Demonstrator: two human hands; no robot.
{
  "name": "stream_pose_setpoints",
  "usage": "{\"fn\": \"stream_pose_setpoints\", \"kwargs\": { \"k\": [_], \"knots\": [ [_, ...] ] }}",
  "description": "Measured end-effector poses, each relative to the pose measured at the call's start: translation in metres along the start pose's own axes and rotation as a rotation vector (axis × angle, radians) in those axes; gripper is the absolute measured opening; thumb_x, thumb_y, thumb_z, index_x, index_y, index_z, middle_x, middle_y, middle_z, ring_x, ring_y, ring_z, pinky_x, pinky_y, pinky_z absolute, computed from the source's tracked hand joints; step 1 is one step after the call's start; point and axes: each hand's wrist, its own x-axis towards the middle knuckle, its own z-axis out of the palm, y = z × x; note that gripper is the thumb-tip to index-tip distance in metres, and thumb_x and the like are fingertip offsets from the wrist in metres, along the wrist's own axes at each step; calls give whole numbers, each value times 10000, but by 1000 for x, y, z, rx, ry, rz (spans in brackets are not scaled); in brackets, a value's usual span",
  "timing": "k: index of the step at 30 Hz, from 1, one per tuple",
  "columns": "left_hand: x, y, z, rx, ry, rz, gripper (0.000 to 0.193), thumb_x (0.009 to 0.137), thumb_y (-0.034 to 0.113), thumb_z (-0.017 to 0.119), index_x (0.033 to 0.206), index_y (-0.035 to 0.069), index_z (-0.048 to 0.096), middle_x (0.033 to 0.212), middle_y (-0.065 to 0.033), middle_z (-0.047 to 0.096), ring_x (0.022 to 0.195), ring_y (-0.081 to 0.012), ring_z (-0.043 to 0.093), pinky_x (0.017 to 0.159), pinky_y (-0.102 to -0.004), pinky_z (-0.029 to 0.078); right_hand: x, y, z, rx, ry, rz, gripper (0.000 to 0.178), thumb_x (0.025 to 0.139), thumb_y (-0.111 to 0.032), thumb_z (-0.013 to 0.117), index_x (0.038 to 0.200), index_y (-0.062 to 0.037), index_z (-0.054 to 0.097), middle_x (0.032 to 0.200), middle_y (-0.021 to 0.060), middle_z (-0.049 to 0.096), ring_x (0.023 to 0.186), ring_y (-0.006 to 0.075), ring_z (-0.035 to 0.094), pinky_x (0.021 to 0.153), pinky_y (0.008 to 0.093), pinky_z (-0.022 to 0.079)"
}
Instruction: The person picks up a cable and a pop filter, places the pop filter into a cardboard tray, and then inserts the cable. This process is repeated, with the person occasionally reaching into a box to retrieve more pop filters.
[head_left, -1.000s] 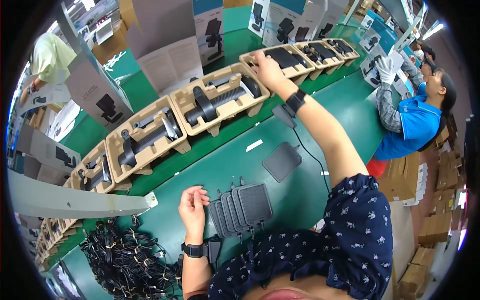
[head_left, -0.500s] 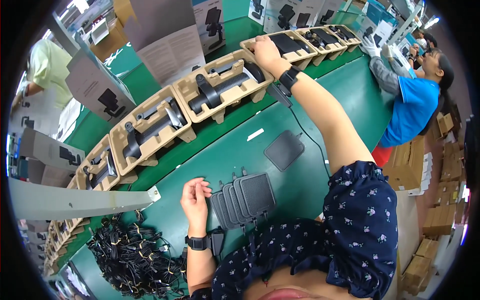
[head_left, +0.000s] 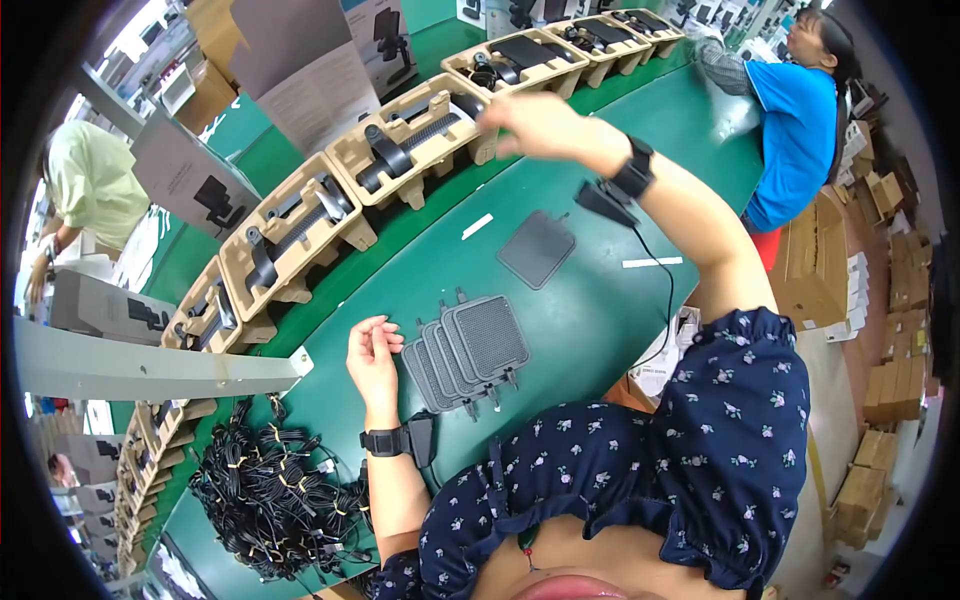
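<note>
My right hand (head_left: 548, 128) is in the air over the near edge of the tray row, smeared by motion, fingers apart and nothing seen in them. It is nearest the right end of a tan moulded tray (head_left: 412, 188) holding a black stand (head_left: 388, 152). My left hand (head_left: 373, 352) rests low over the green table, fingers loosely bent and holding nothing visible. Close to its right lies an overlapping stack of dark grey mesh-faced panels (head_left: 488, 340) with small tabs. A single flat grey panel (head_left: 538, 250) lies apart, farther right.
More tan trays with black parts curve along the far side, one with a flat black panel (head_left: 528, 50). Bundled black cables (head_left: 275, 490) pile at lower left. A grey metal bar (head_left: 160, 362) juts in from the left. A co-worker in blue (head_left: 795, 130) sits at right.
My right hand has come off the tray with the flat black panel and moved nearer me. My left hand stays beside the stacked panels. The co-worker's arms have lowered. The whole view has shifted.
</note>
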Motion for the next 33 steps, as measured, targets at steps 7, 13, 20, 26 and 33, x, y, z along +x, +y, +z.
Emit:
{"fn": "stream_pose_setpoints", "kwargs": {
  "k": [7, 13, 20, 26, 33],
  "knots": [
    [0, -4, -6, -10, -26, 19, 119, 931, 70, 456, 972, 7, 548, 829, -47, 598, 643, -68, 534, 578, -181, 441, -89, -49, 52, -67, -371, -169, 792, 512, -293, 812, 1196, -128, 448, 1151, 86, 484, 915, 304, 578, 708, 395, 493],
    [0, -6, -16, 10, 25, 21, 115, 931, 71, 457, 971, 9, 545, 819, -44, 596, 638, -67, 532, 568, -182, 440, -49, -52, 18, 115, -78, -130, 362, 687, -338, 709, 864, -82, 524, 778, 155, 593, 772, 347, 584, 645, 424, 465],
    [-3, -6, -16, -4, 40, -2, 116, 931, 78, 460, 970, 5, 541, 807, -43, 595, 631, -66, 534, 559, -181, 441, 46, -28, -23, 603, 538, 274, 300, 783, -248, 680, 822, -17, 491, 650, 65, 537, 641, 134, 555, 580, 308, 428],
    [-7, -1, -17, 1, 50, -35, 107, 928, 56, 455, 973, 8, 539, 804, -46, 591, 623, -70, 535, 551, -187, 443, 96, -2, 10, 417, 366, 304, 364, 793, -344, 648, 991, -51, 567, 938, 161, 634, 915, 283, 611, 776, 397, 459],
    [-7, -6, -29, -45, 68, -60, 141, 929, 87, 452, 1001, 30, 558, 799, -41, 595, 629, -88, 558, 535, -199, 449, 97, 7, 29, 92, 341, 130, 542, 780, -368, 664, 1176, -26, 519, 1173, 190, 545, 1070, 304, 536, 890, 390, 439]
  ]
}}
